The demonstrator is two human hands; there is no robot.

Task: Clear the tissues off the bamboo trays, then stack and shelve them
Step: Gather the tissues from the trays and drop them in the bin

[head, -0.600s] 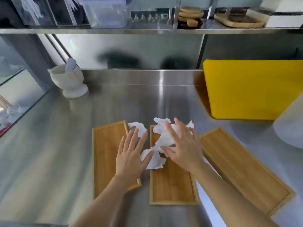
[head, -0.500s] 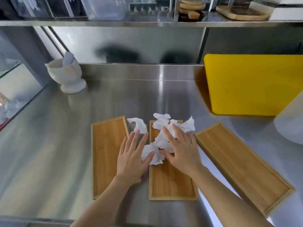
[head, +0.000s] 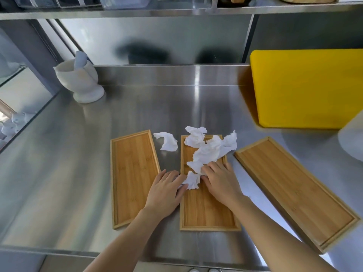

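Note:
Three bamboo trays lie on the steel counter: a left tray (head: pixel 133 173), a middle tray (head: pixel 206 211) and an angled right tray (head: pixel 294 189). A heap of crumpled white tissues (head: pixel 210 150) covers the far half of the middle tray. One loose tissue (head: pixel 167 141) lies on the counter between the left and middle trays. My left hand (head: pixel 165 193) and my right hand (head: pixel 220 181) have curled fingers closing on the near end of the tissue heap (head: pixel 191 180) from both sides. The left and right trays hold nothing.
A white mortar with pestle (head: pixel 80 79) stands at the back left. A yellow cutting board (head: pixel 306 87) leans at the back right, with a white object (head: pixel 351 138) at the right edge. A steel shelf (head: pixel 176 11) runs overhead. The counter's front edge (head: pixel 59 250) is close.
Both hands slid toward me and closed their spread fingers on the near tissues, bunching the heap together. The camera view tilted down.

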